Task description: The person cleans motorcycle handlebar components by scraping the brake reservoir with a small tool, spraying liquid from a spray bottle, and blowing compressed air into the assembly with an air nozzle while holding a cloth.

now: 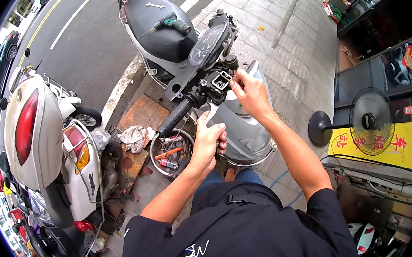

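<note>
Black rubber grip (pixel 175 117) on the scooter (pixel 245 134); reservoir (pixel 221 81) sits just inboard of it, top apparently off. L hand (pixel 209 143) closed round a silver lever (pixel 212 110), prob. the brake's. R hand (pixel 251 95) has fingertips narrow at the reservoir's edge; can't tell if they pinch anything. To do it well, IMO: work lever slow & even, hold reservoir steady & level, keep grit & drips off. Rag (pixel 133 138) lies low nearby, handy for wiping; drill (pixel 173 23) & wrench (pixel 155 5) rest on seat (pixel 160 49).
</note>
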{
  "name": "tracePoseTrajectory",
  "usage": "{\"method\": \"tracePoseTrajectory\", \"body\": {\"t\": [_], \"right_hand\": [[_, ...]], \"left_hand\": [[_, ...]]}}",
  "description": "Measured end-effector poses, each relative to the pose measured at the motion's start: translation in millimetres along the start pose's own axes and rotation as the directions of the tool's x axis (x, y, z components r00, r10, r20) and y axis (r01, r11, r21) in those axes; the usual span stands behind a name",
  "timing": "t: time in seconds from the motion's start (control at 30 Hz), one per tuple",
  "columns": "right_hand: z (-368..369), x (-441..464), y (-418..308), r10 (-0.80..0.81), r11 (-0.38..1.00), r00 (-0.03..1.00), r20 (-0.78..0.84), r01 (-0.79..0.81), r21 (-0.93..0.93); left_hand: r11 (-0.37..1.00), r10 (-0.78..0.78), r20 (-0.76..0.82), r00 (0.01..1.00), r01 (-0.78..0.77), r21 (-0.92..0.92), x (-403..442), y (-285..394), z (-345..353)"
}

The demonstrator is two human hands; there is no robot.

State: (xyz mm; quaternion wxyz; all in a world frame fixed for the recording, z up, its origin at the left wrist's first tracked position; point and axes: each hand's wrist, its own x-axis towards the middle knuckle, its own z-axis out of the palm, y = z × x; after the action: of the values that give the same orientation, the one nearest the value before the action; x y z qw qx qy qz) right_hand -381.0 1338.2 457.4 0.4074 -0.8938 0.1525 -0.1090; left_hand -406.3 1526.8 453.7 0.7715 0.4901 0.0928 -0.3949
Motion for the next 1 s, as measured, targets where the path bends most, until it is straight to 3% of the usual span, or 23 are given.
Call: {"method": "tracePoseTrajectory", "body": {"t": [0.03, 0.1, 0.2, 0.27, 0.33, 0.6, 0.7, 0.8, 0.93, 1.0], "right_hand": [[1.7, -3.3, 1.1, 0.006, 1.000, 1.000, 0.005, -0.006, 0.000], [5.2, -10.3, 1.3, -0.129, 0.992, 0.992, -0.014, 0.128, -0.018], [-0.8, 6.0, 7.1, 0.018, 0.999, 1.000, -0.005, -0.018, 0.027], [2.1, -2.1, 0.8, 0.030, 0.998, 1.000, -0.005, -0.029, 0.051], [8.0, -13.2, -4.1, -0.149, 0.989, 0.988, 0.037, 0.149, -0.002], [1.3, -15.6, -7.6, -0.036, 0.985, 0.999, 0.028, 0.031, 0.169], [-2.0, -9.3, -7.4, -0.020, 0.995, 0.997, 0.077, 0.012, 0.095], [2.0, -8.1, -5.4, -0.095, 0.995, 0.995, 0.004, 0.095, 0.026], [-1.0, 6.7, -4.7, 0.051, 0.998, 0.999, -0.003, -0.051, 0.033], [-1.0, -2.0, -13.2, 0.019, 1.000, 1.000, 0.006, -0.019, 0.016]], "left_hand": [[0.999, -0.016, 0.023, 1.000, 0.017, -0.029, 0.7, 0.0, -1.5], [0.998, -0.039, 0.032, 0.999, 0.040, -0.053, 1.5, 4.2, -1.6], [0.995, -0.047, 0.054, 0.997, 0.052, -0.090, 1.9, 3.8, -3.9], [0.982, -0.080, 0.043, 0.996, 0.086, -0.167, -0.4, 9.3, -0.5], [0.981, -0.075, 0.057, 0.996, 0.084, -0.177, 0.9, 12.3, -1.1], [0.964, -0.086, 0.113, 0.990, 0.112, -0.240, -1.8, 19.0, -7.8], [0.898, -0.166, 0.198, 0.966, 0.231, -0.375, -1.4, 27.9, -18.0], [0.847, -0.240, 0.359, 0.902, 0.375, -0.377, 1.4, 42.2, -33.2], [0.838, -0.354, 0.397, 0.847, 0.476, -0.267, 9.5, 56.1, -45.1], [0.818, -0.378, 0.431, 0.820, 0.514, -0.260, 18.1, 66.7, -50.4]]}}
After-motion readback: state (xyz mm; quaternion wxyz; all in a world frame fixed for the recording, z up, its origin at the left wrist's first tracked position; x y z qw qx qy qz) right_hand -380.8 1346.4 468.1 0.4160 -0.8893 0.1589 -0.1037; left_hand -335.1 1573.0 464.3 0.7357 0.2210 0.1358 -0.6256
